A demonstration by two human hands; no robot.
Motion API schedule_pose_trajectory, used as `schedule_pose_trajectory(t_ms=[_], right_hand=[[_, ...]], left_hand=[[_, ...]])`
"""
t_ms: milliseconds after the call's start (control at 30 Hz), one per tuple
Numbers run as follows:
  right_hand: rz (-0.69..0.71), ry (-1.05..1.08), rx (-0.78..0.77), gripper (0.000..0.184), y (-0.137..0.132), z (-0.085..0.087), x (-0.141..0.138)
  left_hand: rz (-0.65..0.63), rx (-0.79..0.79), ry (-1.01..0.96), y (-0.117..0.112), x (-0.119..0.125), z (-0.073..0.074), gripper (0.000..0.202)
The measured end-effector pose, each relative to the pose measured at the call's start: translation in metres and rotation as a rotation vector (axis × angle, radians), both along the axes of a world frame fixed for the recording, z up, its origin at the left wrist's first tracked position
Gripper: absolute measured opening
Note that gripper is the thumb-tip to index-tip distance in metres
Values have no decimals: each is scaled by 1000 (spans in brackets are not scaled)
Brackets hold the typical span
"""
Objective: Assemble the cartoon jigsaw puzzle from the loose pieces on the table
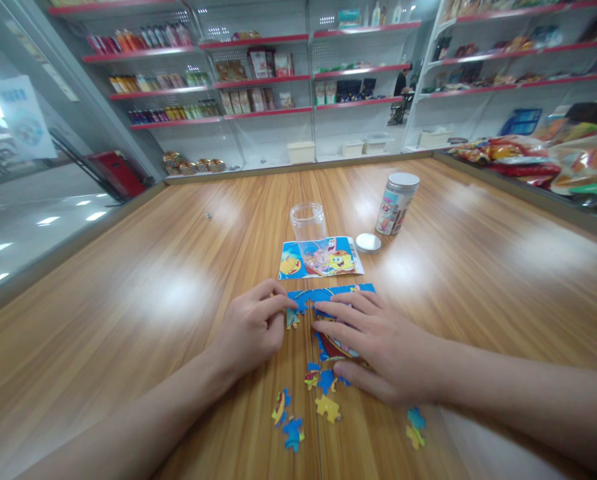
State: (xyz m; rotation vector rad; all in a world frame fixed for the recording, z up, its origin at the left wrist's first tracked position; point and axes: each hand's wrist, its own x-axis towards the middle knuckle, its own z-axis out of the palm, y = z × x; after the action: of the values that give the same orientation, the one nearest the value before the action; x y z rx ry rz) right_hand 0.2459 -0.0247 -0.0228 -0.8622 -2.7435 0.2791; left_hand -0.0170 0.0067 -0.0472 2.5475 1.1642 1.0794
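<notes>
My left hand (258, 319) is closed, its index fingertip and thumb at a small puzzle piece (292, 320) by the left edge of a partly joined jigsaw puzzle (338, 348). The puzzle is mostly blue, with a dark red area. Across it lies my right hand (378, 340), palm down with fingers spread, hiding much of the picture. Nearer to me are several loose pieces, among them a yellow puzzle piece (328, 409) and a blue puzzle piece (293, 434). A teal and yellow pair of pieces (415, 427) sits below my right wrist.
Beyond the puzzle lies a cartoon picture sheet (291, 261), with a clear plastic jar (308, 217) on it. A white lid (368, 243) and a labelled canister (397, 204) stand to its right. Packaged snacks (513, 157) fill the right side; stocked shelves (263, 80) line the back.
</notes>
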Motion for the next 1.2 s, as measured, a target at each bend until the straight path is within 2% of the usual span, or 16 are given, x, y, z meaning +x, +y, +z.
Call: schedule_pose_trajectory(t_ms=[333, 567, 800, 933, 1033, 1200], right_hand=[[3, 5, -9, 50, -1, -2, 0], [2, -3, -10, 50, 0, -1, 0], [3, 8, -13, 50, 0, -1, 0], [8, 21, -10, 50, 0, 0, 0], [12, 34, -5, 50, 0, -1, 0], [7, 28, -5, 50, 0, -1, 0]], left_hand=[[-10, 20, 34, 0, -1, 0, 26], [-10, 68, -9, -1, 0, -1, 26], [7, 50, 25, 1, 0, -2, 28], [0, 6, 29, -3, 2, 5, 39], [-49, -54, 116, -5, 2, 6, 53], [-58, -78, 127, -6, 2, 5, 59]])
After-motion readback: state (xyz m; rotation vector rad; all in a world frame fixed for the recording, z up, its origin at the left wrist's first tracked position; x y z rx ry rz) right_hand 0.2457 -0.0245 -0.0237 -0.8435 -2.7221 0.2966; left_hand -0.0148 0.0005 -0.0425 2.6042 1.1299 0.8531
